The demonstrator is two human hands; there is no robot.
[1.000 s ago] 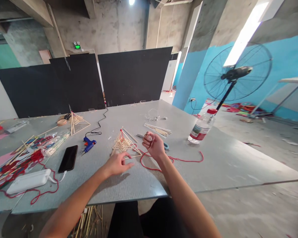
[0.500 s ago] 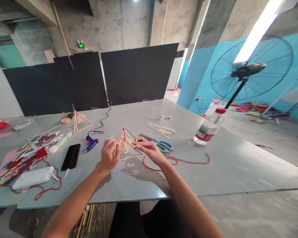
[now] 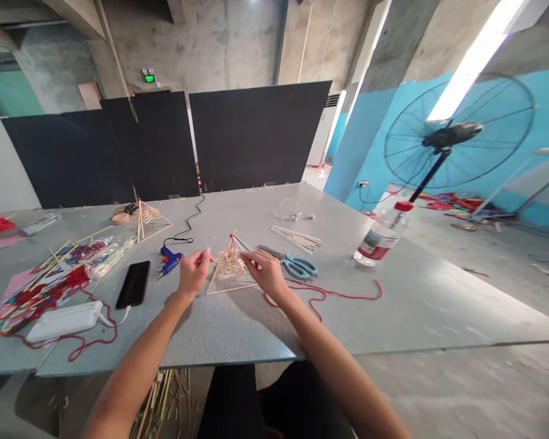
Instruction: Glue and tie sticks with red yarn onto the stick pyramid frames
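Observation:
A small pyramid of thin wooden sticks (image 3: 231, 266) with a red-wound tip stands on the grey table (image 3: 393, 317). My left hand (image 3: 193, 273) is at its left side, fingers pinched near a stick. My right hand (image 3: 265, 272) is at its right side, fingers closed on the frame's right edge. Red yarn (image 3: 338, 294) trails from under my right hand across the table to the right. Blue-handled scissors (image 3: 297, 266) lie just right of my right hand.
A blue glue gun (image 3: 169, 260), black phone (image 3: 134, 284), white power bank (image 3: 64, 321), loose sticks and yarn lie at left. A second stick pyramid (image 3: 147, 218) stands farther back. Spare sticks (image 3: 297, 238), a water bottle (image 3: 379, 236) and a standing fan (image 3: 457, 137) are at right.
Both hands came to the stick pyramid from nearer me. The right hand lowered from a raised fist to the frame's right side. The left moved up to its left side.

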